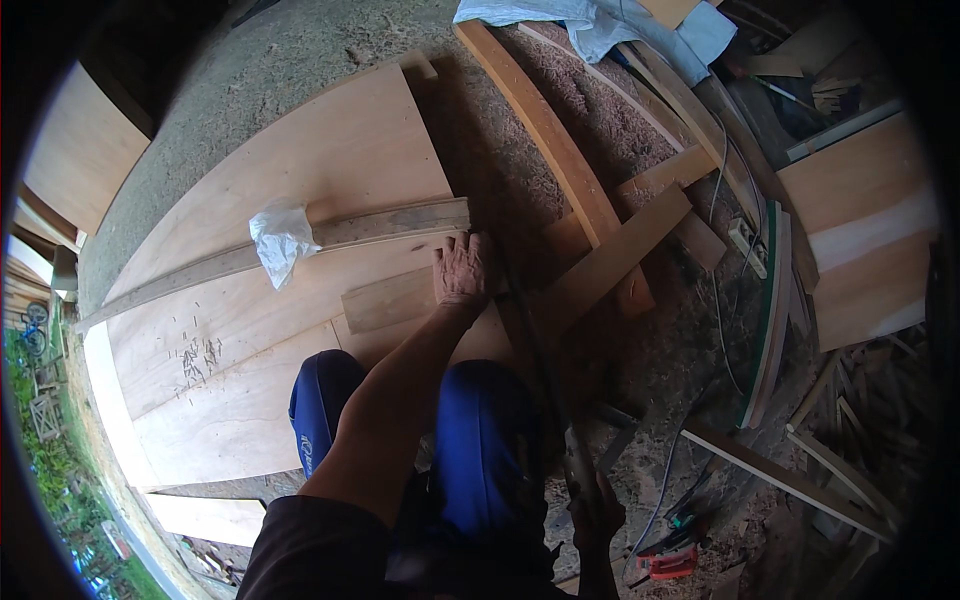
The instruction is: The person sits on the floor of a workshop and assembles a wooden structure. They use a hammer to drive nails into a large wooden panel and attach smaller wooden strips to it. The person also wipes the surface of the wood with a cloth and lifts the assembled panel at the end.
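Five fingers' worth of pressure is what counts here, I'd say: the left hand (465,270) lies palm down near the right edge of the plywood (235,420), its visible fingers a little apart and clamped on nothing, the thumb lost in shadow. The right hand (598,515), dark and low, appears closed round the near end of what I take to be a handsaw (545,375), whose long blade runs up just outside that right edge. Judging it as a sawing stroke, I'd have the left hand bear down flat and sit farther in from the edge, for those fingers look close to the blade's path. A long, easy stroke in line with the forearm should suit thin sheet better than a hard push, with lighter strokes toward the end so the edge doesn't splinter. Just left of the hand lies a short board (388,300); above the fingertips a grey plank (370,228) crosses from the plywood's left edge to its right, a plastic bag (283,242) on it. Small slivers or nails, too fine to tell, are scattered toward the left edge. Off the right edge, loose timbers (610,265) crowd the floor, so elbow room there deserves a glance.
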A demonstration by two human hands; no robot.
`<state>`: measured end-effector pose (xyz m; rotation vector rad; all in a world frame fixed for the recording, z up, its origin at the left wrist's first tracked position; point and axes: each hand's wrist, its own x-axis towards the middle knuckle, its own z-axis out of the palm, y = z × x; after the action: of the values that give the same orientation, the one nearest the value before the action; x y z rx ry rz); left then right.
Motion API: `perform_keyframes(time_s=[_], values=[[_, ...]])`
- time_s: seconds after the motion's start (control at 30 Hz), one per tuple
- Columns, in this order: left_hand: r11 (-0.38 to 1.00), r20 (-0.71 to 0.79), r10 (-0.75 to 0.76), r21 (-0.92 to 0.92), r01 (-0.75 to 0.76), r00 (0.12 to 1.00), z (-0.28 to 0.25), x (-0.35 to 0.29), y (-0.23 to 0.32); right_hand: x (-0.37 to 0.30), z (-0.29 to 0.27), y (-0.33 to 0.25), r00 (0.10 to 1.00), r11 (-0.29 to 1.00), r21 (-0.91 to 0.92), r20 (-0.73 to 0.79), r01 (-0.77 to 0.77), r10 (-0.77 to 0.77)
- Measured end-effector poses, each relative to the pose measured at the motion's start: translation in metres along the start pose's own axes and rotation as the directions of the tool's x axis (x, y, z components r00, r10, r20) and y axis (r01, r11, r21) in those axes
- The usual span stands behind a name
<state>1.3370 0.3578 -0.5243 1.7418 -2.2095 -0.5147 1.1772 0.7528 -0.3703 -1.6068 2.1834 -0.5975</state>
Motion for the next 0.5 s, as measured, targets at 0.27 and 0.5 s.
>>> perform_keyframes(time_s=[0.27,0.5], values=[[0.975,0.222,0.194,-0.148,-0.164,0.956,0.002,-0.010,-0.014,0.019,-0.011,-0.010,0.964,0.999,0.041,-0.265,0.026,-0.015],[0.818,0.077,0.547,0.163,-0.552,0.834,-0.040,0.008,-0.043,0.010,-0.006,-0.036,0.935,0.947,0.317,-0.348,0.047,0.070]])
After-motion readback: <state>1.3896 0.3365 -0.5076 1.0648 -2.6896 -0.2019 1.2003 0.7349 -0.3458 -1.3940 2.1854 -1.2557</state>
